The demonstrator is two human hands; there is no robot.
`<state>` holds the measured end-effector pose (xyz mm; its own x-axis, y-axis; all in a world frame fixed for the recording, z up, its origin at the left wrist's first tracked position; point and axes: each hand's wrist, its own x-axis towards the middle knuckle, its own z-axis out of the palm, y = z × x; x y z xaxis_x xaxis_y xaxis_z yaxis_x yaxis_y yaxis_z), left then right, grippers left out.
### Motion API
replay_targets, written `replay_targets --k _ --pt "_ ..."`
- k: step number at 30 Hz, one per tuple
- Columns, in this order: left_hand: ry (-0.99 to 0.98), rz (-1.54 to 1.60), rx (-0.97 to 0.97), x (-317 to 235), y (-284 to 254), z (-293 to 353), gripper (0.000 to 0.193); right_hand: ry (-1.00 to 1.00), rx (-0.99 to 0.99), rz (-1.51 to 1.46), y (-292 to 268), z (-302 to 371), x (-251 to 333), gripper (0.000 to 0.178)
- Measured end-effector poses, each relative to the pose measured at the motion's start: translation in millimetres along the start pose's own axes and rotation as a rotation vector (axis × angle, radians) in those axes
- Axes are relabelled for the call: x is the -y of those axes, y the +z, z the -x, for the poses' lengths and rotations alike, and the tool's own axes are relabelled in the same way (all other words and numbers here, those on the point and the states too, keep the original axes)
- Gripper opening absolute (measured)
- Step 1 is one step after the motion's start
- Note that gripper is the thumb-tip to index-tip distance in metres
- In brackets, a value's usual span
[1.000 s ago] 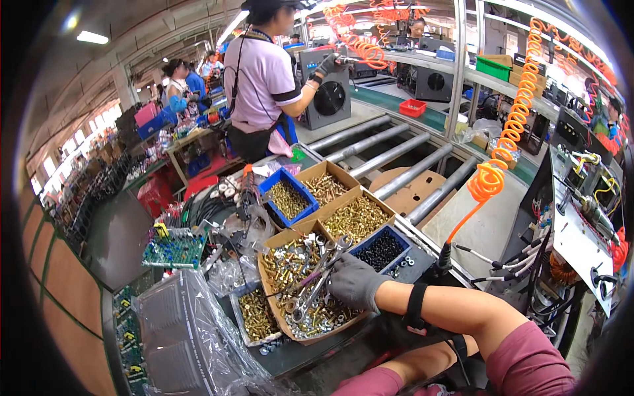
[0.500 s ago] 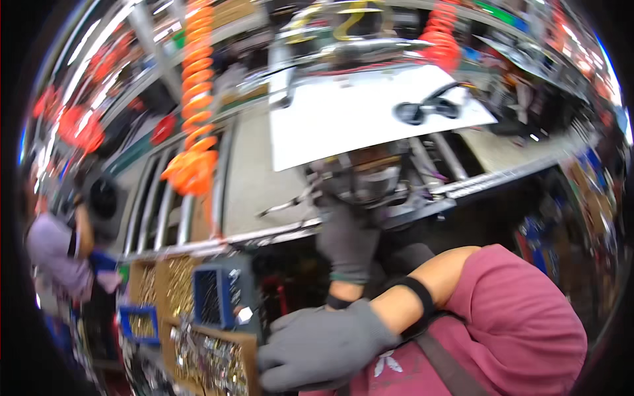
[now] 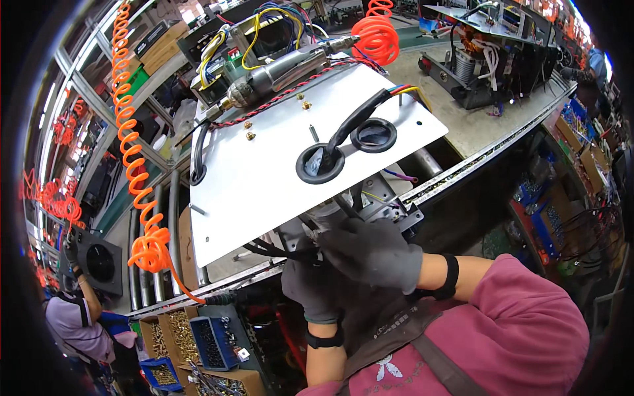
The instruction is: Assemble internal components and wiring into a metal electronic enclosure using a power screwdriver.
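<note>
My left hand (image 3: 306, 288), in a grey glove, is at the near side of the assembly, closed around black cables (image 3: 281, 251) that come out below the white panel (image 3: 257, 178). Its fingertips are partly hidden. My gloved right hand (image 3: 380, 256) overlaps it from the right, fingers curled in beside a metal cylinder (image 3: 327, 214); anything in them is hidden. The panel has black rubber grommets (image 3: 320, 164), and a black-sleeved wire bundle (image 3: 356, 117) passes through one. A metal power driver (image 3: 277, 76) lies along the panel's far edge.
Orange coiled hoses (image 3: 125, 132) hang at left and at top centre. Boxes of screws and small parts (image 3: 211, 343) stand at lower left, beside the roller conveyor (image 3: 146, 280). Another assembly (image 3: 472, 66) is at far right. A co-worker (image 3: 79, 320) is at far left.
My right hand has moved from above the parts boxes up to the assembly, beside my left hand. My left hand has shifted lower and left. The view has swung, bringing the panel closer.
</note>
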<state>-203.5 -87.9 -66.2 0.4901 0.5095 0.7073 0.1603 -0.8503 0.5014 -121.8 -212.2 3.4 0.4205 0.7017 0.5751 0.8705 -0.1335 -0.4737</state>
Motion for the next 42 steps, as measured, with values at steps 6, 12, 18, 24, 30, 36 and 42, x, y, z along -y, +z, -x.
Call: replay_targets --k 6,12,18,24,30,36,42 --pt "-0.035 -0.065 0.018 -0.8 2.6 0.4 0.024 0.166 0.162 0.142 6.8 -14.7 -6.2 0.017" --pt "0.008 0.034 0.019 4.8 0.1 -1.4 0.023 0.268 0.293 0.228 13.2 -25.4 -0.7 0.021" --pt "0.011 0.145 0.017 4.4 -3.6 -2.5 0.033 0.271 0.227 0.156 14.0 -24.2 2.1 0.02" --pt "-0.024 0.207 0.048 0.1 -10.1 -6.7 0.028 0.235 0.199 0.114 17.1 -26.7 -0.8 0.014" --pt "-0.051 0.149 0.128 -5.0 -15.7 -10.3 0.025 0.237 0.178 0.072 16.1 -28.4 -2.4 0.014" --pt "-0.056 0.098 0.182 2.8 -14.2 -3.5 0.024 0.199 0.284 0.078 23.5 -30.3 -15.1 0.019" --pt "-0.018 0.282 0.031 8.9 -3.3 0.0 0.023 0.179 0.124 0.187 32.2 -21.8 -7.9 0.018"
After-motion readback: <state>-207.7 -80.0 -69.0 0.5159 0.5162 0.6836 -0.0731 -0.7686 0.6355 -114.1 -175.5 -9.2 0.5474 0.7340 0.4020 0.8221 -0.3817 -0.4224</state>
